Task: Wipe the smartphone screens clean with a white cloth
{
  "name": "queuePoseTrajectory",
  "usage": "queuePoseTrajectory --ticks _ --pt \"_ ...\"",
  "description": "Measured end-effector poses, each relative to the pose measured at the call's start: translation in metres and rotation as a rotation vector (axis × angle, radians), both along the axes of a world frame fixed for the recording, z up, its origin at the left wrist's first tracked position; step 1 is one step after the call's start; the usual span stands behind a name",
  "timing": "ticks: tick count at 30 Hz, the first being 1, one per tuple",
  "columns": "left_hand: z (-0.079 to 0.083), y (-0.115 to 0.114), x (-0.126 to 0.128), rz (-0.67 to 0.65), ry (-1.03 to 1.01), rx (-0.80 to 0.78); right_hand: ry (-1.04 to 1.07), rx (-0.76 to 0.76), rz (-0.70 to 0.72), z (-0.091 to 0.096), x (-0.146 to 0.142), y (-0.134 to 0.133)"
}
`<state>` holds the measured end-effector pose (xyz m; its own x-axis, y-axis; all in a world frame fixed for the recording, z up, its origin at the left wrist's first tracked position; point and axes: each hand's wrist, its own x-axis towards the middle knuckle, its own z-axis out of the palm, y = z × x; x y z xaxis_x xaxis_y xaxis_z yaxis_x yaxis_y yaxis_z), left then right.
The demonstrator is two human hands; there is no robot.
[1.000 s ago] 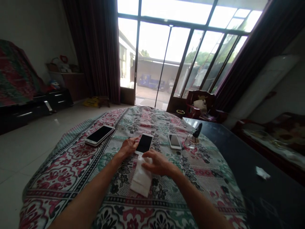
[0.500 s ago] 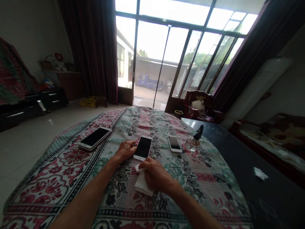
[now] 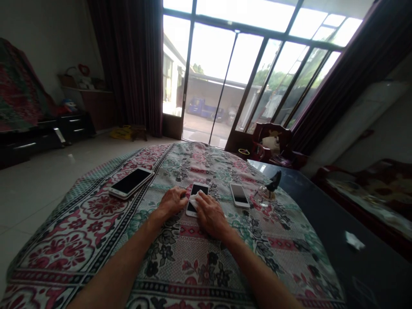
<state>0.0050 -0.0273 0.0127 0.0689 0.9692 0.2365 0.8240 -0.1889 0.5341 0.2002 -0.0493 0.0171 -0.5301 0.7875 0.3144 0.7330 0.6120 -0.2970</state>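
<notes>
a person's bare hands meet over a white-framed phone (image 3: 192, 208) lying face up on the cloth-covered desk (image 3: 199, 262), its dark screen partly hidden by a white tissue (image 3: 194, 198). the right hand (image 3: 212, 216) holds the tissue against the glass, fingers close together and laid nearly flat. the left hand (image 3: 174, 201) rests at the phone's left edge, fingers curled in; from where i stand, i cannot tell whether they grip the edge or merely touch it.

the risk, as it looks from here: a sideways push from the right hand could skid the phone across the patterned cloth if the left hand is not bracing it. the loose cloth could also ruck up under the pressure, and the thin tissue might bunch or tear. a wide sweep to the right could nudge the smaller phone (image 3: 239, 195) nearby or, beyond it, the clear container (image 3: 267, 193) with the black top (image 3: 274, 182).

on the left, a larger phone (image 3: 131, 182) lies well apart from the hands. no brand, label or lettering can be read on any of the phones or on the container.
</notes>
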Motion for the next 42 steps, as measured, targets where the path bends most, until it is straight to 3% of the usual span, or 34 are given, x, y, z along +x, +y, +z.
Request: queuePoseTrajectory --ticks 4,12,19,24,27,36,42 --pt "0.0 -0.004 -0.003 -0.094 -0.065 -0.043 -0.093 -0.044 -0.034 0.0 -0.001 -0.002" --pt "0.001 -0.011 -0.003 -0.196 0.057 -0.095 -0.076 -0.046 0.029 0.004 0.002 0.0" --pt "-0.01 -0.005 -0.002 -0.054 0.172 -0.18 -0.101 -0.025 0.025 0.007 -0.016 0.048" --pt "-0.013 -0.002 -0.006 -0.073 0.207 -0.204 -0.115 -0.036 -0.033 0.005 -0.025 0.084" --pt "-0.013 -0.002 -0.007 -0.078 0.22 -0.199 -0.138 -0.066 -0.064 0.004 -0.026 0.09" --pt "-0.02 0.0 -0.01 -0.086 0.198 -0.189 -0.148 -0.058 0.055 0.002 -0.006 0.035" --pt "-0.014 -0.004 -0.008 -0.081 0.225 -0.2 -0.11 -0.035 0.166 0.001 0.01 0.0"
